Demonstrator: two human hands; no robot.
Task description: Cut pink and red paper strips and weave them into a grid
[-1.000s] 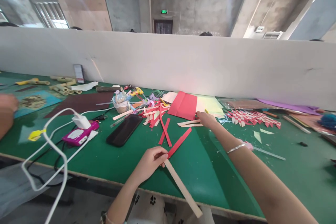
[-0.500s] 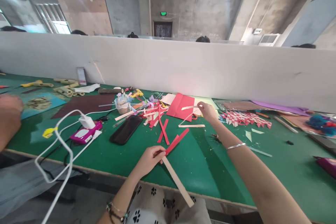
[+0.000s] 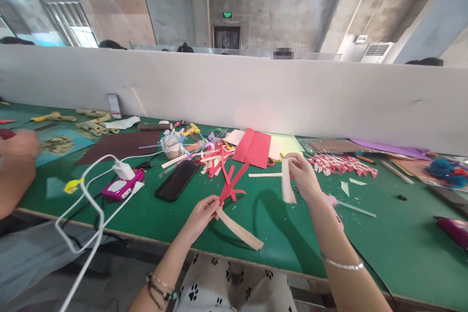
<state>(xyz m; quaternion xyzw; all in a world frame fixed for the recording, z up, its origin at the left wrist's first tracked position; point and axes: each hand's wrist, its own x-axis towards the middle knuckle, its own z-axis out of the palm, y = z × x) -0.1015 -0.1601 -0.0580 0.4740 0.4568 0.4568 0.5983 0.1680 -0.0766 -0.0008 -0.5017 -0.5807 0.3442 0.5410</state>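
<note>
My left hand (image 3: 205,212) pinches red paper strips (image 3: 234,181) together with a cream paper strip (image 3: 241,232) that points toward the table's front edge. My right hand (image 3: 300,171) is closed on another cream paper strip (image 3: 288,185), whose longer part hangs down and bends slightly. A third cream strip (image 3: 265,175) lies flat on the green table beside it. Beyond my left hand a loose pile of red and cream strips (image 3: 212,163) is spread out. A red paper sheet (image 3: 253,148) lies behind the hands. Part of a pink glue gun (image 3: 332,201) shows behind my right forearm.
A black phone (image 3: 177,180) and a magenta power strip (image 3: 119,185) with white cables are at left. A woven red-and-white paper piece (image 3: 343,165) lies at right. Another person's hand (image 3: 18,148) is at the far left. A white partition (image 3: 226,92) stands behind the table.
My right hand has lifted a cream strip and brought it closer to me. My left hand has shifted slightly left and tilted its red strips more upright. The other person's hand has moved.
</note>
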